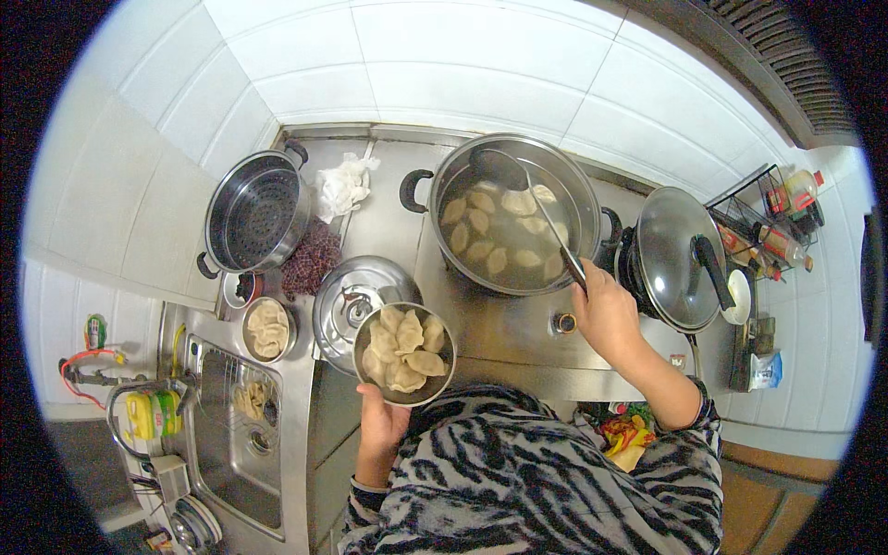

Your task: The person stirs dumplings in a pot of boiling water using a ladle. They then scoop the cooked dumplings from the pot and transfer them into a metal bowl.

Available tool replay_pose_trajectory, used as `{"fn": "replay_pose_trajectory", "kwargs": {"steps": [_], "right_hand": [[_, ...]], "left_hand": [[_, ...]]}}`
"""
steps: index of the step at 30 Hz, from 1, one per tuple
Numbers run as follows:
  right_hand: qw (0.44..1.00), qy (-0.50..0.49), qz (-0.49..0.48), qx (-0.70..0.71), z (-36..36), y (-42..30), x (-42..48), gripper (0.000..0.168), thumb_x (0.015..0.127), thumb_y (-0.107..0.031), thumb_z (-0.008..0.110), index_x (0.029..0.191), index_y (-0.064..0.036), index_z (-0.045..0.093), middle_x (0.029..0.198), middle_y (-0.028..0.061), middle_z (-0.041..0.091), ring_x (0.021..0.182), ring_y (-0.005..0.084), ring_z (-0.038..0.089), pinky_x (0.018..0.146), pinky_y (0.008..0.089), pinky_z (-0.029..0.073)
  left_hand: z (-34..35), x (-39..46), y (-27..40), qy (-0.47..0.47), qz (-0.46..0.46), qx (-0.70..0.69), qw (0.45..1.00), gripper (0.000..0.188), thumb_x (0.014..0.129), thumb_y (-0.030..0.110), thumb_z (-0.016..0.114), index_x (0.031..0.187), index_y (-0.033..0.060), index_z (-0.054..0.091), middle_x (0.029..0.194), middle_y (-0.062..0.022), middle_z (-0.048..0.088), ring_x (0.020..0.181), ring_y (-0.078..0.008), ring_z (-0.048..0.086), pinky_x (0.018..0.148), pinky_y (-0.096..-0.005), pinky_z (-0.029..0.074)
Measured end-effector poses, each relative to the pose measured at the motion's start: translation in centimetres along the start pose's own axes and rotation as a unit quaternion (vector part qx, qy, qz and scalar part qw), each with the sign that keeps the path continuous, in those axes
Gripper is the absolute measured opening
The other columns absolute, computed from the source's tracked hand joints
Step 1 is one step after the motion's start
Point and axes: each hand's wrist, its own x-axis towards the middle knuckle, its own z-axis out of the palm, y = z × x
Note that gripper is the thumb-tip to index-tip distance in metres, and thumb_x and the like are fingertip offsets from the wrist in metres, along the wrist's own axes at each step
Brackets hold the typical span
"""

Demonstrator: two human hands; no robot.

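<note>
My left hand holds a round metal bowl by its near rim, with several dumplings in it. The bowl overlaps the edge of a steel pot lid lying on the counter. My right hand grips the dark handle of a ladle, whose black head is at the far left part inside a big steel pot. Several dumplings lie in the cloudy water of that pot. Whether the ladle's head holds anything cannot be told.
At left stand a steamer pot, a red net bag, crumpled white plastic and a second bowl of dumplings. A sink lies nearer. A glass-lidded wok and a bottle rack are at right; a small dark-topped item sits near the pot.
</note>
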Motion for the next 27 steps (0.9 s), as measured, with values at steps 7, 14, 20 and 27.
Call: {"fn": "replay_pose_trajectory", "kwargs": {"steps": [7, 14, 20, 27], "right_hand": [[0.998, 0.012, -0.038, -0.055, -0.3, 0.0, 0.2, 0.038, 0.084, -0.015, 0.056, 0.113, 0.007, 0.050, 0.087, 0.0233, 0.061, 0.071, 0.0379, 0.062, 0.063, 0.0427, 0.052], [0.995, -0.018, -0.027, 0.099, 0.1, 0.9, 0.8, 0.029, 0.085, -0.018, 0.055, 0.104, 0.004, 0.057, 0.079, 0.0222, 0.062, 0.067, 0.0363, 0.061, 0.060, 0.0405, 0.050], [0.838, -0.219, 0.238, 0.439, -1.6, 0.5, 1.5, 0.021, 0.090, -0.022, 0.053, 0.088, -0.001, 0.056, 0.068, 0.0051, 0.057, 0.052, 0.0116, 0.052, 0.042, 0.0241, 0.039], [0.728, -0.259, 0.311, 0.554, -2.9, -0.8, 1.0, 0.019, 0.091, -0.021, 0.053, 0.082, -0.004, 0.055, 0.070, 0.0013, 0.054, 0.050, 0.0063, 0.047, 0.038, 0.0187, 0.032]], "left_hand": [[-0.3, -0.3, 0.2, 0.003, -0.003, -0.021, 1.000, 0.082, 0.087, 0.060, 0.035, 0.143, 0.0031, 0.017, 0.146, -0.0124, 0.027, 0.133, -0.0274, 0.031, 0.110, -0.0434, 0.026], [-1.0, -0.1, -0.1, 0.002, -0.003, -0.055, 0.998, 0.083, 0.085, 0.059, 0.042, 0.142, 0.0033, 0.019, 0.146, -0.0117, 0.028, 0.133, -0.0274, 0.031, 0.110, -0.0433, 0.026], [-1.3, -0.2, 0.2, 0.005, -0.010, -0.019, 1.000, 0.079, 0.086, 0.061, 0.038, 0.141, 0.0057, 0.022, 0.145, -0.0110, 0.031, 0.132, -0.0271, 0.032, 0.110, -0.0445, 0.027], [-1.2, -0.2, 0.5, -0.019, -0.013, -0.025, 0.999, 0.079, 0.087, 0.062, 0.035, 0.142, 0.0063, 0.022, 0.145, -0.0106, 0.031, 0.133, -0.0267, 0.031, 0.110, -0.0442, 0.026]]}}
